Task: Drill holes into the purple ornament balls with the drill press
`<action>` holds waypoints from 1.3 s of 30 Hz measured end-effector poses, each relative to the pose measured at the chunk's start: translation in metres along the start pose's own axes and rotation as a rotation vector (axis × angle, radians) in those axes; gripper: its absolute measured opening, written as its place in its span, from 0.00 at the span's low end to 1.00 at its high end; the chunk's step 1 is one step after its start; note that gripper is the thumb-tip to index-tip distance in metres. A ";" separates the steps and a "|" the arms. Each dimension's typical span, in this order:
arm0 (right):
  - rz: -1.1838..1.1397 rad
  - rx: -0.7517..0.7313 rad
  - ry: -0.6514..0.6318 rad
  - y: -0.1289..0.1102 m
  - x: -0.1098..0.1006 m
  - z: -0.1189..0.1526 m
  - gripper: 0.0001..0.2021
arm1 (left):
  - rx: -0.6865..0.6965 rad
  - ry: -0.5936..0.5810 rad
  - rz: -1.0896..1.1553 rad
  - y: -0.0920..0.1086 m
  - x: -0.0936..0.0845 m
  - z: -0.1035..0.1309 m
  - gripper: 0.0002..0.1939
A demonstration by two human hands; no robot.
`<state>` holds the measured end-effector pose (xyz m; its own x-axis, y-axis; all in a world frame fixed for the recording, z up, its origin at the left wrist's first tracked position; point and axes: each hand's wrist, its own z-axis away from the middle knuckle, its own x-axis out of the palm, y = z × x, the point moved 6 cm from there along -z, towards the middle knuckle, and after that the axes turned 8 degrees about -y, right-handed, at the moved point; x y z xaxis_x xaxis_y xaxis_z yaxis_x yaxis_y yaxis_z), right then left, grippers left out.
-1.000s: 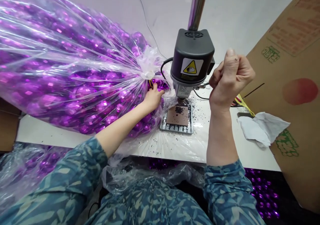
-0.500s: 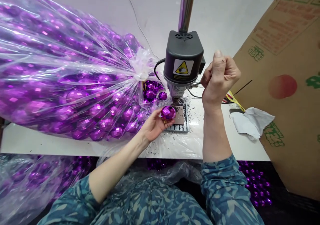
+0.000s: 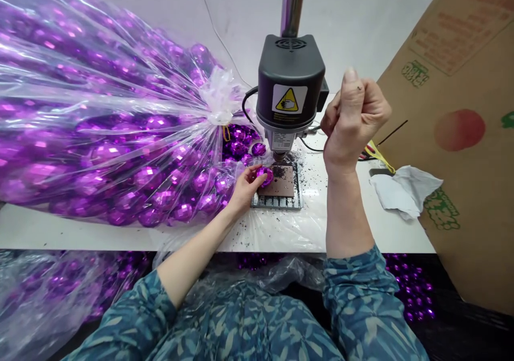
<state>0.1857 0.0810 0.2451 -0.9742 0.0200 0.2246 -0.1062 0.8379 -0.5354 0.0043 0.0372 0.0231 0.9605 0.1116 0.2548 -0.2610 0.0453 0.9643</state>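
Note:
My left hand (image 3: 246, 188) has its fingers around a shiny purple faceted ball (image 3: 264, 177), at the left edge of a brown block (image 3: 283, 183). The block lies on a slotted metal base (image 3: 277, 203) under a black drill press (image 3: 290, 77) with a yellow warning label. To the right of the drill press, my right hand (image 3: 353, 115) is raised and closed, thumb on top. It is wrapped round what seems to be the press's lever, mostly hidden by the fingers. Dark shavings are scattered on the block and base.
A large clear bag (image 3: 116, 152) of purple balls covers the left of the white table (image 3: 80, 235). Loose balls lie behind my left hand. White paper (image 3: 405, 189) and a yellow-handled tool (image 3: 379, 156) are at right, beside a big cardboard box (image 3: 461, 189).
My left hand has moved a little left and turned over, from palm up under the ball to gripping it from the left side. The right hand stays closed in much the same place.

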 end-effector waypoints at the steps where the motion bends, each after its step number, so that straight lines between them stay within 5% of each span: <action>1: 0.005 0.001 -0.002 0.000 0.000 0.000 0.27 | 0.010 0.010 -0.009 -0.003 -0.003 -0.005 0.26; 8: -0.037 -0.014 0.023 -0.002 0.000 0.000 0.27 | 0.122 -0.042 -0.071 -0.014 -0.004 -0.026 0.28; 21: 0.025 -0.015 0.017 -0.003 0.001 0.001 0.27 | 0.315 -0.272 -0.248 -0.020 0.012 -0.028 0.27; 29: 0.031 -0.045 0.016 -0.007 0.002 0.002 0.28 | 0.444 -0.236 -0.425 -0.019 0.018 -0.016 0.24; 39: 0.111 -0.058 0.013 -0.007 -0.001 0.005 0.27 | 0.352 -0.172 -0.322 -0.022 0.024 -0.013 0.27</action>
<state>0.1859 0.0721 0.2443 -0.9767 0.1212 0.1769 0.0144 0.8603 -0.5097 0.0314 0.0521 0.0068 0.9966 -0.0191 -0.0795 0.0706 -0.2905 0.9543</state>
